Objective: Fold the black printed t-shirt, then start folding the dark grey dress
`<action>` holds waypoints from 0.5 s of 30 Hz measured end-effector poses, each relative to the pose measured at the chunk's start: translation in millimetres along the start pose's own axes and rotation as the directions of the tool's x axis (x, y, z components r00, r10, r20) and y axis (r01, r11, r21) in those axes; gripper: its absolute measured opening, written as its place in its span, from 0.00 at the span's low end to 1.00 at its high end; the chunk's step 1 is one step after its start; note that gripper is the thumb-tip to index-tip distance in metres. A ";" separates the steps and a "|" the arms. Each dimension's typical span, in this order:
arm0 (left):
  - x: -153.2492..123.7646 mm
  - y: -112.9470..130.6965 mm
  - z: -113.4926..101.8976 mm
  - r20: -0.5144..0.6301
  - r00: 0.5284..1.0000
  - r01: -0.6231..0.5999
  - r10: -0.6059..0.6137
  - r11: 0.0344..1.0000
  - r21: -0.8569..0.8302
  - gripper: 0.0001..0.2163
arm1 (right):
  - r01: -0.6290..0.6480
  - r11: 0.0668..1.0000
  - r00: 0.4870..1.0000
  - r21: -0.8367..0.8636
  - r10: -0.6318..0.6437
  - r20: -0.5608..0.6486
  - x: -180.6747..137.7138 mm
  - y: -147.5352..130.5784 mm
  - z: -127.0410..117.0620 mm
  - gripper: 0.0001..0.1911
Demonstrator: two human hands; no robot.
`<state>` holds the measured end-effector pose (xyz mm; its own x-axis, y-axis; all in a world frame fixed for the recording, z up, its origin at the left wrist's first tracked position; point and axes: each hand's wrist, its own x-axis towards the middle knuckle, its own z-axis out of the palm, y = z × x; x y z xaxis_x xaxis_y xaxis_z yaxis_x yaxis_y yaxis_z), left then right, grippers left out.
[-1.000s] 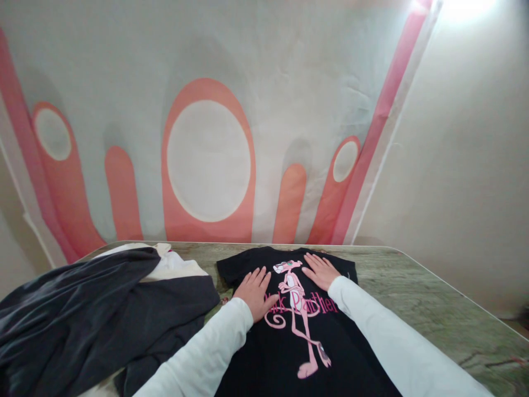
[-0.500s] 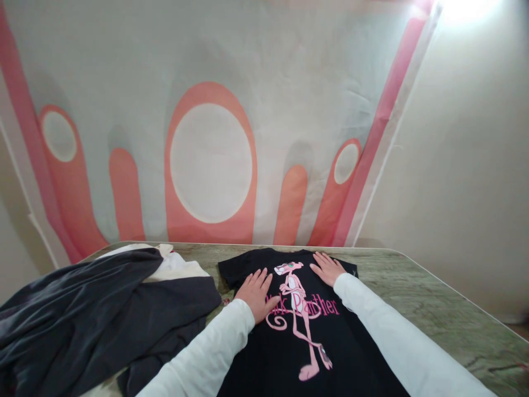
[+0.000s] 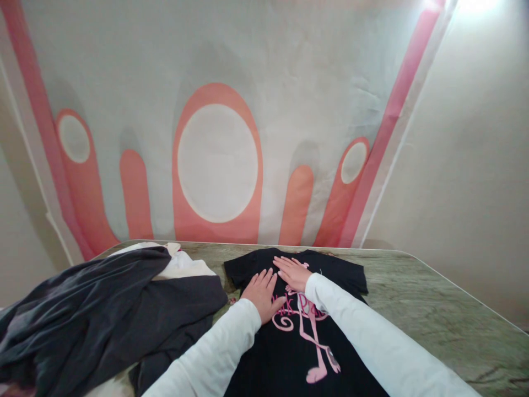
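Observation:
A black T-shirt point(image 3: 285, 358) with a pink cartoon panther and pink lettering lies spread out, its collar toward the far edge. My left hand point(image 3: 263, 296) rests flat on the left part of its chest, fingers stretched out over the fabric. Just beyond and to the right, my right hand point(image 3: 292, 274) lies palm down on the upper chest, covering the panther's head. Neither hand grips the cloth. Both short sleeves are laid outward. White sleeves cover both my forearms.
A heap of dark grey clothes point(image 3: 124, 309) with a white garment point(image 3: 185, 266) under it takes up the left of the table. The wood-patterned table point(image 3: 417, 298) reaches a wall with a red and grey printed sheet point(image 3: 314, 82).
My right hand has slid left across the shirt, from near the right shoulder to the upper chest. My left hand stays on about the same spot. The view has shifted slightly.

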<state>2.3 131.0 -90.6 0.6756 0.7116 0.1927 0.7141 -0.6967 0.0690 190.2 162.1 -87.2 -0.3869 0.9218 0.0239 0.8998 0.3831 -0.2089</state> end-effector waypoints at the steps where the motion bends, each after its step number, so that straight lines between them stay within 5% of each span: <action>1: -0.1 -0.1 0.2 0.000 1.000 0.001 -0.001 1.000 0.002 0.31 | -0.038 0.999 0.999 -0.010 0.038 0.000 5.2 2.3 -1.0 0.27; 5: -0.2 -0.1 0.0 -0.001 1.000 -0.002 0.002 1.000 0.000 0.31 | -0.170 0.985 0.985 -0.044 0.170 0.014 21.3 8.4 -8.0 0.28; 11: -0.8 -0.3 0.3 -0.004 1.000 -0.007 0.007 1.000 -0.001 0.31 | 0.104 0.994 0.994 0.026 -0.103 -0.041 36.7 -15.9 -4.4 0.25; 15: -1.7 0.8 -0.1 -0.001 1.000 -0.003 0.003 1.000 -0.014 0.32 | 0.073 0.997 0.997 0.033 -0.074 0.024 52.1 -22.2 1.9 0.25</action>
<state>1.7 129.3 -90.8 0.6779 0.7092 0.1935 0.7092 -0.7002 0.0821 149.7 201.5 -83.2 -0.4571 0.8893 0.0156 0.8621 0.4473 -0.2384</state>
